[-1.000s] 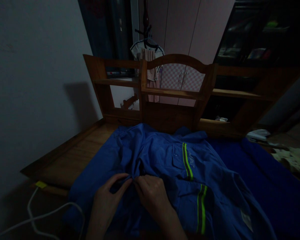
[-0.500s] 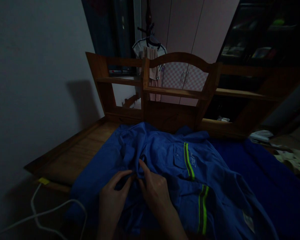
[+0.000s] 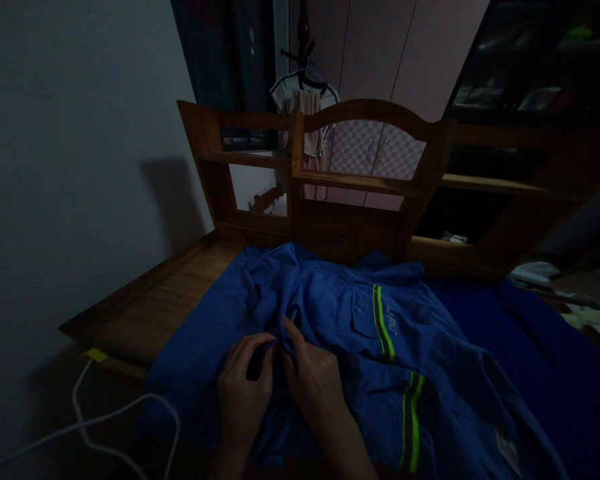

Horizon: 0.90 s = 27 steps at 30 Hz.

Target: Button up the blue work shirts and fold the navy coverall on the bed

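A blue work jacket (image 3: 325,287) lies spread out in front of me, with yellow-green and dark stripes and a buttoned pocket flap (image 3: 363,312). My left hand (image 3: 246,381) pinches a fold of its cloth between thumb and fingers. Close beside it, my right hand (image 3: 314,377) grips the same gathered cloth, its index finger stretched along the fold. The fingertips of both hands nearly meet there. Whatever small part of the jacket lies between them is hidden by the fingers and the dim light.
Behind the jacket stands a wooden headboard (image 3: 347,223) with shelves. A white cable (image 3: 125,405) loops at the lower left, near a yellow tag (image 3: 97,355). Dark blue cloth (image 3: 520,333) covers the right side. Clothes (image 3: 307,110) hang on a rack beyond the headboard.
My left hand has shifted slightly right and turned, its fingers curling closer to the right hand. The whole view has moved a little; the right hand keeps its hold on the cloth.
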Tool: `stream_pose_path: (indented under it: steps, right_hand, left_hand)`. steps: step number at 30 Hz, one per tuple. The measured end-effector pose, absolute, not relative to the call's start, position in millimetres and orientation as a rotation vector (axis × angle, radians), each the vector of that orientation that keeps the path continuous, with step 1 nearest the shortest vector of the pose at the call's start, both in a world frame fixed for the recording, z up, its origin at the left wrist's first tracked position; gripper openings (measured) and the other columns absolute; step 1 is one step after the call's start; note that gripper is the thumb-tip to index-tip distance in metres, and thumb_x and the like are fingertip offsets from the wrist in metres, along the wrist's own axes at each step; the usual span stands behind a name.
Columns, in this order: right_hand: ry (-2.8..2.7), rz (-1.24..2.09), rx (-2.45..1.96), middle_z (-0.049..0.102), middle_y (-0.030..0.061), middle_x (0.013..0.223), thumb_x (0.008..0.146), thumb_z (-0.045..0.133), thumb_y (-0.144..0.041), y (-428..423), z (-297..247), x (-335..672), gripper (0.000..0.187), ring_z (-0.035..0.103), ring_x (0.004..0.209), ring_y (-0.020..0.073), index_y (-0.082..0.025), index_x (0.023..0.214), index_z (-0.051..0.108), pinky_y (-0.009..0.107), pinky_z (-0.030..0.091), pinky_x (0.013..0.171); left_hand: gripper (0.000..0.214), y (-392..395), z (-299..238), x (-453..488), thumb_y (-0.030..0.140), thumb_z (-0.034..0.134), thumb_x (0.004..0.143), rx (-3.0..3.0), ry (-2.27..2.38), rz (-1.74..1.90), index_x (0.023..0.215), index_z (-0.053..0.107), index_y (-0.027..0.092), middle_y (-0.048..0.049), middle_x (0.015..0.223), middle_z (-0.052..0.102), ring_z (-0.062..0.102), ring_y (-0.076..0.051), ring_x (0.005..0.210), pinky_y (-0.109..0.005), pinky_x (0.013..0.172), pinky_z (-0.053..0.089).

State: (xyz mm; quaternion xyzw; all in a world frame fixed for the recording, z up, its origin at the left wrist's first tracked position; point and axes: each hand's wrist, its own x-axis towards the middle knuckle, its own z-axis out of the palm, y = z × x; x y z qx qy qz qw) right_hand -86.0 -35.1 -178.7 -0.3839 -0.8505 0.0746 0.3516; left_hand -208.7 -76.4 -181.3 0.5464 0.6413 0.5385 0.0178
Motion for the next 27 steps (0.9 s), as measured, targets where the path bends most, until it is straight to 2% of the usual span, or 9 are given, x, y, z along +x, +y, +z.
stream_pose_path:
  steps: [7,14,21,27]
  right_hand:
    - [-2.179,0.186,-0.949,0.066,0.0018,0.078,0.094,0.043,-0.019,-35.1,-178.5,-85.0,0.044,0.062,0.064,0.0152,-0.017,0.137,0.038,0.025,0.042,0.058]
    - [-2.130,0.154,-0.851,0.065,0.0021,0.076,0.094,0.040,-0.016,-35.2,-177.2,-85.5,0.027,0.062,0.066,0.0145,-0.017,0.118,0.052,0.024,0.042,0.060]
    - [-2.093,0.190,-0.876,0.066,0.0021,0.082,0.094,0.041,-0.017,-37.0,-179.4,-85.9,0.023,0.064,0.068,0.0160,-0.018,0.115,0.050,0.026,0.043,0.061]
    - [-2.065,0.250,-0.892,0.065,0.0013,0.079,0.096,0.039,-0.019,-38.2,-178.7,-86.5,0.018,0.064,0.065,0.0157,-0.018,0.110,0.049,0.025,0.043,0.058]
  left_hand:
    - [0.012,-72.4,-190.6,-206.4,0.018,0.057,0.084,1.766,1.977,1.830,0.095,0.061,0.020,-0.0042,0.096,0.063,0.059,-0.019,0.093,-0.033,0.086,0.046]
    - [0.015,-72.7,-189.9,-207.5,0.014,0.060,0.081,1.815,1.890,1.925,0.095,0.060,0.019,-0.0047,0.095,0.063,0.059,-0.019,0.092,-0.035,0.085,0.047]
    - [0.014,-73.5,-188.4,-206.1,0.012,0.058,0.082,1.789,1.832,1.929,0.093,0.062,0.020,-0.0042,0.094,0.063,0.060,-0.018,0.091,-0.034,0.084,0.047]
    - [0.013,-73.8,-186.9,-206.1,0.011,0.058,0.083,1.827,1.826,1.907,0.091,0.063,0.020,-0.0035,0.093,0.064,0.060,-0.017,0.089,-0.032,0.082,0.048]
